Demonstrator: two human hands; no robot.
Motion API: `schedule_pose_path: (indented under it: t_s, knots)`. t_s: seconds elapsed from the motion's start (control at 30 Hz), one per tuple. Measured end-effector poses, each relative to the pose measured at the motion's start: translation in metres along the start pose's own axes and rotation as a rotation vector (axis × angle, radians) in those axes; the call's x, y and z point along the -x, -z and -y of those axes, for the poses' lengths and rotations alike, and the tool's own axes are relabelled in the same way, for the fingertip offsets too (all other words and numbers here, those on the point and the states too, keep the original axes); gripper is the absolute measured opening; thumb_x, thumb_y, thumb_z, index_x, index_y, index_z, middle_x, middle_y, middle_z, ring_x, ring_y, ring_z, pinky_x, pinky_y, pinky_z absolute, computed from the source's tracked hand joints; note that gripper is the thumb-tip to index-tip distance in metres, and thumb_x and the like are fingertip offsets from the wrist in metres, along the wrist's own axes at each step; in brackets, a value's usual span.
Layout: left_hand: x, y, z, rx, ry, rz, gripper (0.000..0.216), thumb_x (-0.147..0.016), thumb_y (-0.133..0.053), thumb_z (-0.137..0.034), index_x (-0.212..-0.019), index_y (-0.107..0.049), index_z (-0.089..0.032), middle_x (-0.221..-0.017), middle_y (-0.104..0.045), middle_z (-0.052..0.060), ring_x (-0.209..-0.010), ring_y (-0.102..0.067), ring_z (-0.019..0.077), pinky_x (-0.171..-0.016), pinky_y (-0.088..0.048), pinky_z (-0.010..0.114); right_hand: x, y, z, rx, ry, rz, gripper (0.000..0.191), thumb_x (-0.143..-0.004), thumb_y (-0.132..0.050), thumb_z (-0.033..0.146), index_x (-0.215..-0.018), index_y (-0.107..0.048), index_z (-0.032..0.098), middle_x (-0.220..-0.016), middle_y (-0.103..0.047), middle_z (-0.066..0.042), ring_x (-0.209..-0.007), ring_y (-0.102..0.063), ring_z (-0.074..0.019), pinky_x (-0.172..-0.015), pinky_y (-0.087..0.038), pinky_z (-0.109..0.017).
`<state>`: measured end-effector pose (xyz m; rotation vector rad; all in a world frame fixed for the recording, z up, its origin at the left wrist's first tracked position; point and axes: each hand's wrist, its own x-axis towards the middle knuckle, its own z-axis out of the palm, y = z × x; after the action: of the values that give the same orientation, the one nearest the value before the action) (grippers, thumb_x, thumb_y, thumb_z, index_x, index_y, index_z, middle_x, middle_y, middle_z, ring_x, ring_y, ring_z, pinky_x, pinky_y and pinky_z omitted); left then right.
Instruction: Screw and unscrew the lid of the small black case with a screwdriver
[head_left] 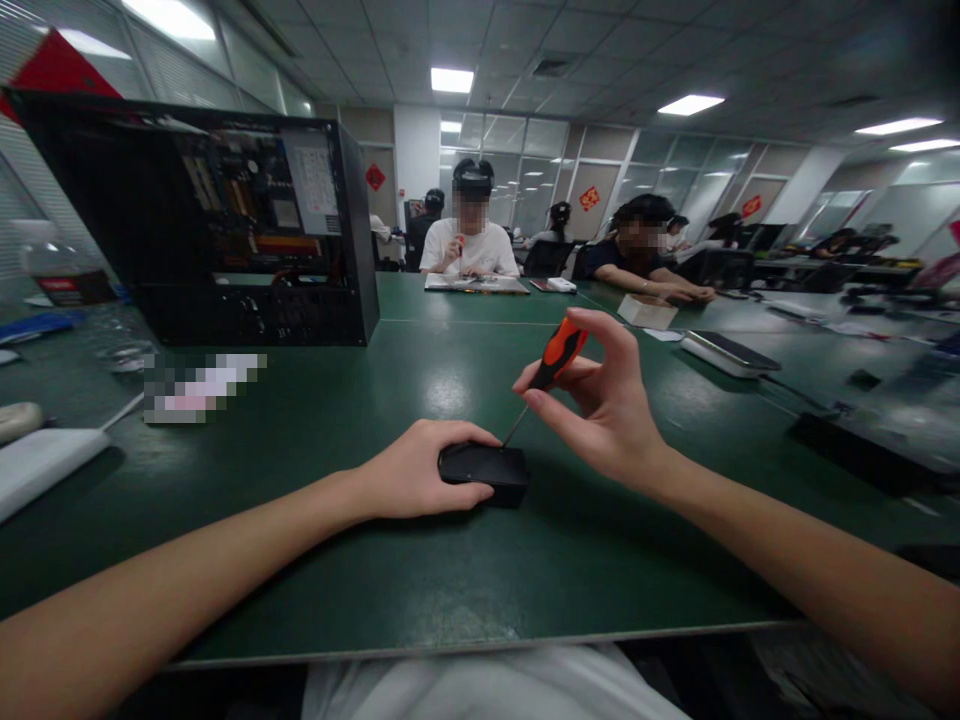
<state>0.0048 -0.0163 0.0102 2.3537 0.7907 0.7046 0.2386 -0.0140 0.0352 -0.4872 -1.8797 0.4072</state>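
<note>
A small black box-like case (491, 468) lies on the green tabletop in front of me; its exact kind does not show. My left hand (420, 470) is closed round its left end, thumb along the near side and fingers along the far side. In my right hand (611, 400) is a screwdriver (559, 355) with an orange and black handle, tilted, its thin shaft slanting down to the left. The tip meets the far edge of the case's top face. Whether it sits in a screw is too small to tell.
An open computer tower (300, 310) stands at the back left, beside a plastic bottle (75, 275). A white device (49, 460) lies at the left edge. To the right are a flat silver-edged box (731, 355) and a black item (862, 450). Co-workers sit across the table (420, 590).
</note>
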Motion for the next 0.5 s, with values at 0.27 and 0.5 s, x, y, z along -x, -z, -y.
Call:
schedule_pose_path:
  t_s: [0.27,0.5]
  knots:
    - [-0.0001,0.0008,-0.0012,-0.004,0.008,0.005,0.042,-0.079,-0.076,-0.027,-0.119,-0.069,-0.017,-0.103,-0.075,0.004,-0.085,-0.069,0.0190,-0.076,-0.051,0.027,0.0006,0.0008,0.0043,-0.022,-0.063,0.014,0.068,-0.092,-0.068,0.026,-0.146,-0.027,0.037,-0.100,-0.064,-0.002,-0.093,-0.070,-0.0215,-0.087,-0.060,-0.048]
    - [-0.0009,-0.0010,-0.0017,-0.008,0.004,0.003,0.042,-0.079,-0.075,-0.027,-0.119,-0.069,-0.017,-0.105,-0.075,0.004,-0.086,-0.070,0.0193,-0.078,-0.052,0.027,0.0020,-0.0053,0.0058,-0.042,-0.020,-0.052,0.066,-0.091,-0.068,0.024,-0.142,-0.029,0.040,-0.111,-0.065,-0.004,-0.090,-0.069,-0.0199,-0.082,-0.062,-0.046]
